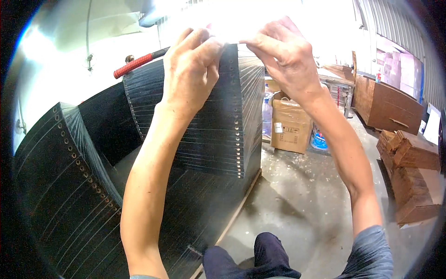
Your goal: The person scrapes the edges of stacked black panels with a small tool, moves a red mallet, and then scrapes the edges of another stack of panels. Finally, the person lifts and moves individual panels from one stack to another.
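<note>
My two hands are raised at the top of the view, over the upper edge of a tall black box-like piece (204, 144). Rows of small holes or studs run along its edges, and fine pale lines fan across its faces. My left hand (193, 65) has its fingers curled in a pinch above the top edge. Facing it, my right hand (283, 56) pinches thumb and forefinger close to the corner. Bright glare washes out whatever lies between the fingertips. A tool with a red ribbed handle (133, 65) rests on the top edge, left of my left hand.
Another black lined panel (65, 186) stands at left. On the concrete floor (288, 204) lie pale scraps. A cardboard box (291, 124), a blue container (319, 141) and a workbench (341, 81) stand beyond. Brown wooden pieces (411, 172) and a large brown box (385, 104) are at right.
</note>
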### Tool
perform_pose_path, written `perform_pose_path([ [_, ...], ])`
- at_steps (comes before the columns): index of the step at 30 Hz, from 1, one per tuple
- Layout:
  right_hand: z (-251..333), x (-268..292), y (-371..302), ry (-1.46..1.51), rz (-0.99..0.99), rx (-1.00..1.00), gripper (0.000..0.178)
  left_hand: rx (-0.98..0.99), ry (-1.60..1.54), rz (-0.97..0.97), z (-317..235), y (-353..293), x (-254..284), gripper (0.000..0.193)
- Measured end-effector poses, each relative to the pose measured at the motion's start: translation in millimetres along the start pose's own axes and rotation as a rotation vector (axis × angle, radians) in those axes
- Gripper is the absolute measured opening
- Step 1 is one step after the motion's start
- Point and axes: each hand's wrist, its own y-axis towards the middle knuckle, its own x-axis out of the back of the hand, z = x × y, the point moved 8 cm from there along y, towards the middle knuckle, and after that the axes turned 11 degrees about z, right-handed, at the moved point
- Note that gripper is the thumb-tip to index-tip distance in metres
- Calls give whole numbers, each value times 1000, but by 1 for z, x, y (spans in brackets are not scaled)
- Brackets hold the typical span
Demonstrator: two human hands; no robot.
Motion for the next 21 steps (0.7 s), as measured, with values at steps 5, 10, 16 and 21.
perform_pose_path([
  [5,1,-3,-2,-10,24,-45,20,-10,2,-15,-1,-1,-1,18],
  [10,1,-4,-5,14,15,-49,20,-23,5,1,-3,-3,-2,21],
  [16,-3,2,-1,36,-24,-39,20,-36,23,13,-5,3,2,21],
  [21,-1,-3,-6,17,-46,-35,20,-22,53,0,-3,0,-2,23],
])
